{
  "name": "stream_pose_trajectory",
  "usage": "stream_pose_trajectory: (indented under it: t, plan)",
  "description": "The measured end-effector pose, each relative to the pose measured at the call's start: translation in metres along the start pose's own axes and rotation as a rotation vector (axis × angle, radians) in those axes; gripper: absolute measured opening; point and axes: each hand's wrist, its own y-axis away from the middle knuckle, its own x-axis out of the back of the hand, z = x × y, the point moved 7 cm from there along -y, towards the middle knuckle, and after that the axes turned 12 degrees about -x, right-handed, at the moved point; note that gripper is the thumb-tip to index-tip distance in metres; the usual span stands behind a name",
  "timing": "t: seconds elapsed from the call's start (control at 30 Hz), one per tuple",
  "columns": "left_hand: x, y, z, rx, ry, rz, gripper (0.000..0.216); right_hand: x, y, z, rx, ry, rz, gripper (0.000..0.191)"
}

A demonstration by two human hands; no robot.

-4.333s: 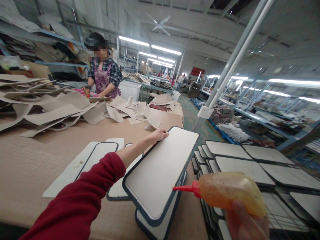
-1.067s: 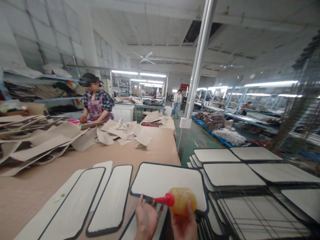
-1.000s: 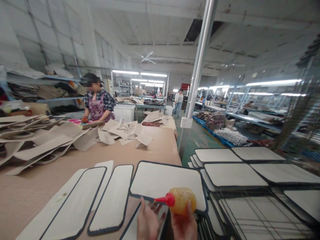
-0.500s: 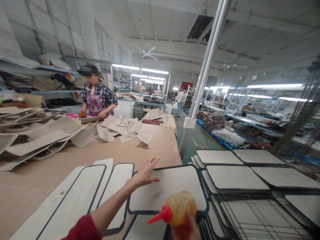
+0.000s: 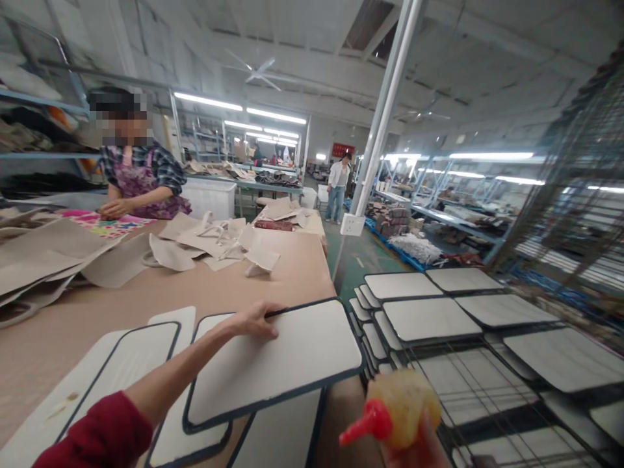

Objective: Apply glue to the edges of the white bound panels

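My left hand (image 5: 256,320) grips the far edge of a white rectangular panel (image 5: 292,351) with rounded corners and dark edging. Its thumb lies on the white face and the other fingers go behind the edge. The panel is tilted, over other panels on the table. In my right hand (image 5: 414,448) is a squeeze glue bottle (image 5: 404,406) with yellowish contents and a red nozzle (image 5: 365,422) pointing left. Under the lifted panel, another dark-edged panel (image 5: 283,429) shows in part. More white panels (image 5: 121,370) lie to the left.
Stacked dark-edged panels (image 5: 429,318) stand on a wire rack (image 5: 453,396) at the right. Beige cut pieces (image 5: 175,250) are heaped on the table (image 5: 302,266). A co-worker (image 5: 141,175) stands across it. A metal post (image 5: 385,117) rises beyond the table; another person (image 5: 337,185) is farther back.
My left hand has closed on the panel's far edge, and the panel has tilted up and shifted left. The glue bottle in my right hand has moved right. The view has turned slightly.
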Motion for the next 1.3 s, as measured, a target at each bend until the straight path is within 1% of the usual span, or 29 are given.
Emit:
stream_pose_trajectory:
  t: [0.1,0.13,0.2,0.23,0.3,0.4,0.5,0.6,0.73,0.87,0.97,1.07,1.17,1.3]
  plan:
    - [0.004,0.016,0.014,-0.012,0.07,-0.083,0.06,-0.008,0.002,-0.058,0.204,0.053,0.16,0.056]
    - [0.004,0.02,0.018,-0.009,0.097,-0.11,0.06,-0.014,0.003,-0.076,0.305,0.074,0.198,0.058]
    - [0.005,0.027,0.027,-0.006,0.141,-0.164,0.06,-0.028,0.001,-0.102,0.446,0.152,0.195,0.06]
    - [0.005,0.029,0.032,-0.01,0.151,-0.187,0.06,-0.035,-0.001,-0.111,0.498,0.206,0.18,0.059]
    - [0.006,0.033,0.042,-0.028,0.144,-0.229,0.058,-0.044,-0.005,-0.12,0.552,0.319,0.146,0.057]
    - [0.009,0.037,0.056,-0.041,0.1,-0.262,0.057,-0.047,-0.01,-0.126,0.577,0.424,0.11,0.057]
    - [0.01,0.041,0.068,-0.026,0.096,-0.288,0.059,-0.049,-0.012,-0.128,0.562,0.468,0.068,0.055]
    - [0.01,0.043,0.074,-0.031,0.112,-0.325,0.061,-0.055,-0.01,-0.129,0.542,0.495,0.039,0.056]
    - [0.012,0.044,0.077,-0.037,0.107,-0.34,0.06,-0.064,-0.007,-0.13,0.518,0.531,0.005,0.063]
    - [0.012,0.046,0.081,-0.018,0.123,-0.338,0.059,-0.074,-0.004,-0.129,0.505,0.584,-0.082,0.065]
    - [0.011,0.047,0.084,-0.014,0.155,-0.324,0.061,-0.076,-0.003,-0.128,0.467,0.59,-0.131,0.066]
    - [0.012,0.046,0.085,-0.033,0.162,-0.324,0.06,-0.072,-0.002,-0.128,0.444,0.558,-0.119,0.068]
    - [0.013,0.047,0.085,-0.051,0.144,-0.331,0.059,-0.067,0.001,-0.127,0.438,0.545,-0.094,0.073]
    - [0.011,0.049,0.085,-0.027,0.153,-0.339,0.058,-0.066,0.005,-0.125,0.437,0.57,-0.112,0.073]
